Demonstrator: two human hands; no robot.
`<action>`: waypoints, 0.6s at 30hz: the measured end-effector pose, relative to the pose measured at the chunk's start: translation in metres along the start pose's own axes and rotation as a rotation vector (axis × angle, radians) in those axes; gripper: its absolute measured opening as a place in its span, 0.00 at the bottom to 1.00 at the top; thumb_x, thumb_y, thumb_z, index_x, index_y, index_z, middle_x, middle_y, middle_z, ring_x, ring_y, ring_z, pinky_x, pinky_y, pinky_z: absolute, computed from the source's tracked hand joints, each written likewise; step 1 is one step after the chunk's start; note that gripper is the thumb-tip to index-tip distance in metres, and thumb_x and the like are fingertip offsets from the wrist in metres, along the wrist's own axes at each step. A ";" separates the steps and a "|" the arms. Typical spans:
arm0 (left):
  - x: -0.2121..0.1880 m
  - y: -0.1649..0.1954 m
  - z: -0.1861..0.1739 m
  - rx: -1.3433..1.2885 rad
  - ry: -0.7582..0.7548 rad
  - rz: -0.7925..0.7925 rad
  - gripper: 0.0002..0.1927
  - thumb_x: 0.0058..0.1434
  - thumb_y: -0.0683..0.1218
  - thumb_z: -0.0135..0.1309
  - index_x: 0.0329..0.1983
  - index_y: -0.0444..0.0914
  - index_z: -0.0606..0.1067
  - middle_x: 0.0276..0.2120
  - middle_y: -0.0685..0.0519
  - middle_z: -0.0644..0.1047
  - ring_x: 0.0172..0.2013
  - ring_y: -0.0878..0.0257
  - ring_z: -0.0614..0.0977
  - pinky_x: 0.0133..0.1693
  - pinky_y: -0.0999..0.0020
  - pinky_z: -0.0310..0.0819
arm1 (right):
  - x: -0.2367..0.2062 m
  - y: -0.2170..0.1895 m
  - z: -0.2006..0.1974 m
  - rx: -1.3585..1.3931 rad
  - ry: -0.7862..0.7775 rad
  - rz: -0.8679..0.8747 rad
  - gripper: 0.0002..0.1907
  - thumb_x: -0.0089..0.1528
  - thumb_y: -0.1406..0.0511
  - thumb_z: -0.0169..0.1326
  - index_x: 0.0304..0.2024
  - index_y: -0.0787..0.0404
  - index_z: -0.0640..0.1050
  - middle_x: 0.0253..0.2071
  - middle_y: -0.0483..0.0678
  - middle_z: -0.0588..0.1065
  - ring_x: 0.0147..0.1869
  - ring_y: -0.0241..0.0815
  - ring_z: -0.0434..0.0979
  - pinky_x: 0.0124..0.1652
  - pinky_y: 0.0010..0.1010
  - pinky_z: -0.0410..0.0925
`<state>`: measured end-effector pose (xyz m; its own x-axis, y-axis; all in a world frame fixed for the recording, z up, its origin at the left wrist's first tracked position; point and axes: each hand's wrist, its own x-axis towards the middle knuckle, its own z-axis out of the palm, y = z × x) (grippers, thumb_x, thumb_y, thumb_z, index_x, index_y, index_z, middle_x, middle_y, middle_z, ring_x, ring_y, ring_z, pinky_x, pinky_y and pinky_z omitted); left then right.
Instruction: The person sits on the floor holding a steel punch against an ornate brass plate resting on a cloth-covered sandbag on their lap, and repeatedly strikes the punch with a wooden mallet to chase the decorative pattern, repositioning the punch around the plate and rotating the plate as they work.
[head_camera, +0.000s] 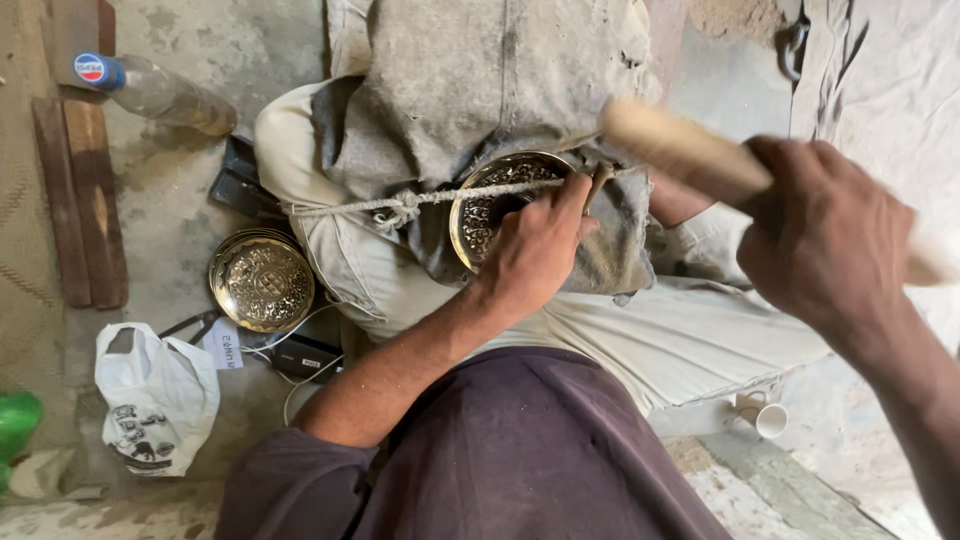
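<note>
Dusty concrete floor (190, 180) lies all round where I sit, with a plastic bottle (160, 92) lying on its side near some wooden strips (80, 200), a white plastic bag (158, 395), and a finished embossed brass bowl (262, 282) resting on the ground beside my knee. From the one head view, the brass bowl (490, 205) I am working sits on my lap against a grey cloth (480, 80), lashed across by a rope (400, 205) knotted at its left side. My left hand (535, 250) is curled over the bowl's rim, fingers closed round what looks like a thin punch, though the tool itself is mostly hidden. My right hand (830, 235) is raised, fist wrapped tight about a pale wooden mallet (690, 155), which is blurred. As I judge it, the risk lies in the blow: with my knuckles so near the striking point, a slanted hit could land on my fingers, or skid the punch across the pattern and scar it. If the rope slackens, the bowl could twist under the strike.
</note>
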<state>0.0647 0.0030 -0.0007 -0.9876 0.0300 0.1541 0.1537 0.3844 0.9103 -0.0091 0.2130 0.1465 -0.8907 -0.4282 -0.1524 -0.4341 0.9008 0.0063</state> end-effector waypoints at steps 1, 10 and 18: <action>0.001 0.001 0.001 0.014 -0.028 -0.049 0.19 0.67 0.42 0.58 0.56 0.31 0.66 0.33 0.39 0.79 0.29 0.50 0.86 0.23 0.61 0.81 | 0.002 -0.001 -0.002 0.151 0.037 0.030 0.24 0.62 0.73 0.48 0.61 0.67 0.73 0.36 0.54 0.75 0.27 0.40 0.70 0.25 0.27 0.61; 0.001 0.001 0.000 -0.011 -0.085 -0.070 0.17 0.65 0.43 0.60 0.52 0.34 0.68 0.33 0.43 0.81 0.32 0.49 0.86 0.29 0.57 0.81 | 0.007 -0.011 -0.019 -0.232 -0.426 0.262 0.17 0.71 0.68 0.47 0.62 0.58 0.75 0.32 0.51 0.78 0.22 0.45 0.74 0.18 0.35 0.65; -0.002 -0.003 -0.002 -0.043 -0.085 0.010 0.20 0.62 0.41 0.62 0.54 0.35 0.68 0.34 0.44 0.79 0.33 0.52 0.85 0.30 0.59 0.80 | -0.012 0.005 -0.001 -0.192 0.010 -0.036 0.18 0.62 0.70 0.55 0.56 0.66 0.76 0.33 0.56 0.77 0.25 0.45 0.73 0.25 0.38 0.69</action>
<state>0.0664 0.0003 -0.0030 -0.9848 0.1126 0.1321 0.1633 0.3441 0.9246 -0.0007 0.2223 0.1496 -0.8750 -0.4616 -0.1462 -0.4828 0.8550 0.1896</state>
